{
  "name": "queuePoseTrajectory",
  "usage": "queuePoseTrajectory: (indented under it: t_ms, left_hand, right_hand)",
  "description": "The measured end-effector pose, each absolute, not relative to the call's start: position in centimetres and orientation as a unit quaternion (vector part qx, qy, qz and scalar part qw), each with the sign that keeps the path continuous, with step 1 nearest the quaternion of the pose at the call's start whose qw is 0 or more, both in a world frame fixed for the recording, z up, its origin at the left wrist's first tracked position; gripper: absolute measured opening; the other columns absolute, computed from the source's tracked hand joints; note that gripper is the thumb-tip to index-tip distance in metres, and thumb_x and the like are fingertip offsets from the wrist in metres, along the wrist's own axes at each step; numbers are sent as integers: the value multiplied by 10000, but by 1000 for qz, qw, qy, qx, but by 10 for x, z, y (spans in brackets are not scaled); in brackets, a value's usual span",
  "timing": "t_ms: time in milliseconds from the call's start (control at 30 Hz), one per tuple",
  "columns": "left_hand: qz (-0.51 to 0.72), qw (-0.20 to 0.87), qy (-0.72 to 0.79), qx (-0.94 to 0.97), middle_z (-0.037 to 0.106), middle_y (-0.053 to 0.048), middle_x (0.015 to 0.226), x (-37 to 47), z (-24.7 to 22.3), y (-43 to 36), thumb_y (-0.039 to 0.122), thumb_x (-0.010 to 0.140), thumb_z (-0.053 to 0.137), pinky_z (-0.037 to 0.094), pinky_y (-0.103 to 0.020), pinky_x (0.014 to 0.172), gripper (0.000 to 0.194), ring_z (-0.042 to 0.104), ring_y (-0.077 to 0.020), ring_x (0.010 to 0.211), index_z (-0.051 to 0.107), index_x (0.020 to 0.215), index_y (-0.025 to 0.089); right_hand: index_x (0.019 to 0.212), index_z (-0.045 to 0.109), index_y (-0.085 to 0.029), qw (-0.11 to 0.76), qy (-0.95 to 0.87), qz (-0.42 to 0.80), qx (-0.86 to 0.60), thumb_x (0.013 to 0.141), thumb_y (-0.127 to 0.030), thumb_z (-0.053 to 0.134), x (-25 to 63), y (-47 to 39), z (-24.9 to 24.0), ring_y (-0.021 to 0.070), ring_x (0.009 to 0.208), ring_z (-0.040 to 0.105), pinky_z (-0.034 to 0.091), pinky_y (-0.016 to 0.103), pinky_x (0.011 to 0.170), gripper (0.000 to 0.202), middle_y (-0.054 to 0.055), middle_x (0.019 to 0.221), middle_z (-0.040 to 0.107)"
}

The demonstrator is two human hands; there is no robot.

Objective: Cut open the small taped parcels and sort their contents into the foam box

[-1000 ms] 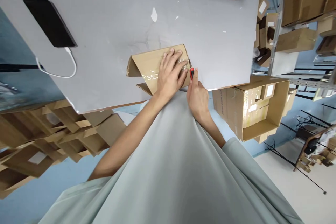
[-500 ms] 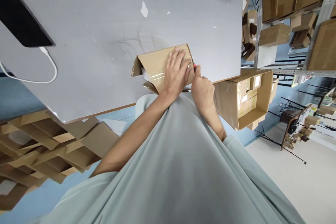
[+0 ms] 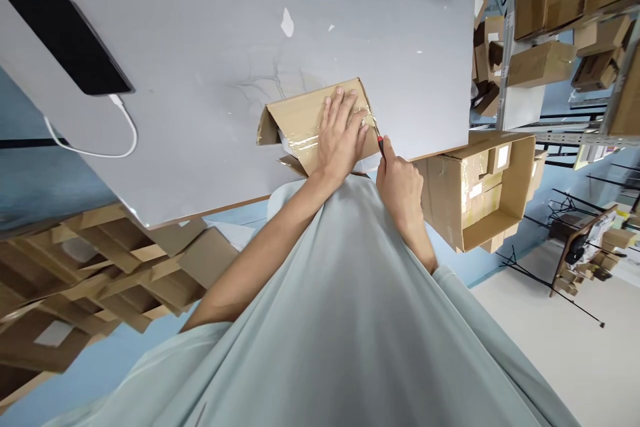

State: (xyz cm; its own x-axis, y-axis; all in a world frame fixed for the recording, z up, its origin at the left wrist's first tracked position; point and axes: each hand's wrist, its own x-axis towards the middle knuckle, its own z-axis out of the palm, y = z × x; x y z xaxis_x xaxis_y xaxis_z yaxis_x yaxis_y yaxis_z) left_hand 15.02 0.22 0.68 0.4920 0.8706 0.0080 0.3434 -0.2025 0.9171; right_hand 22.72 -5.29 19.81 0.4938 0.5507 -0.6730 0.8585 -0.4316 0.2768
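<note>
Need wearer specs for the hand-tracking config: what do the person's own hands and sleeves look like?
Both hands bare: left hand, right hand. No gloves, watch or cables visible. Loose, smooth, pale grey-green cloth top with matching sleeves; left sleeve and right sleeve leave the forearms uncovered. No markings visible on the cloth.

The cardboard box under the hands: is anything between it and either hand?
Nothing visible separates the left hand from the cardboard box; its fingers lie right on top. Between the right hand and the box's edge is only the red-and-black cutter it holds.
</note>
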Motion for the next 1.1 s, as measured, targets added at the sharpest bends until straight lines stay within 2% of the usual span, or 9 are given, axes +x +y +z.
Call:
queuePoseTrajectory:
  t_ms: [233, 400, 500, 600, 833, 967, 1100]
  left_hand:
    - [272, 494, 429, 705, 566, -67, 1782, 148, 10, 4, 694, 1152, 475, 106, -609, 1513, 519, 332, -313, 1785, 736, 1404, 322]
    - [257, 490, 438, 708, 550, -75, 1799, 148, 12, 4, 761, 1163, 373, 113, -614, 1514, 657, 305, -311, 1796, 718, 1413, 261]
    - [244, 474, 435, 725, 533, -80, 1813, 147, 13, 5, 727, 1181, 322, 114, -610, 1513, 658, 305, -303, 1796, 718, 1416, 257]
    - [245, 480, 434, 722, 530, -84, 1815, 145, 13, 6, 699, 1180, 362, 98, -621, 1511, 610, 290, -301, 1801, 709, 1445, 273]
    - [229, 482, 441, 722, 523, -76, 1818, 143, 14, 8, 695, 1176, 394, 84, -623, 1507, 573, 277, -295, 1805, 681, 1475, 299]
    - [234, 502, 443, 705, 531, -101, 1808, 142, 16, 9, 688, 1158, 449, 84, -664, 1490, 565, 286, -329, 1801, 671, 1500, 297]
    - [242, 510, 453, 690, 555, -110, 1785, 143, 21, 6, 704, 1127, 524, 91, -654, 1493, 555, 305, -346, 1792, 708, 1464, 304]
  right_hand:
    - [1870, 256, -218, 262, 455, -250, 813, 1206, -275, 382, 237, -49, 203, 289, 1019, 804, 610, 364, 916, 678, 145, 1155, 830]
    - [1872, 236, -196, 242, 465, -254, 813, 1197, -322, 433, 249, -37, 168, 324, 1082, 800, 615, 422, 974, 714, 173, 1177, 835]
    - [1859, 273, -168, 254, 452, -249, 818, 1191, -298, 451, 253, -37, 151, 330, 1098, 810, 615, 437, 987, 704, 202, 1194, 833]
    - [1848, 303, -163, 262, 444, -252, 819, 1192, -274, 425, 255, -44, 155, 316, 1093, 816, 614, 406, 967, 677, 199, 1188, 840]
    - [1877, 221, -205, 243, 461, -282, 806, 1208, -305, 390, 249, -53, 191, 308, 1055, 821, 614, 403, 964, 697, 159, 1204, 838]
    - [1883, 186, -198, 257, 454, -294, 801, 1214, -317, 440, 249, -44, 172, 300, 1083, 833, 623, 389, 973, 726, 168, 1208, 832]
    - [1867, 247, -169, 251, 458, -287, 803, 1209, -273, 460, 249, -40, 159, 295, 1093, 846, 638, 365, 959, 699, 182, 1180, 839]
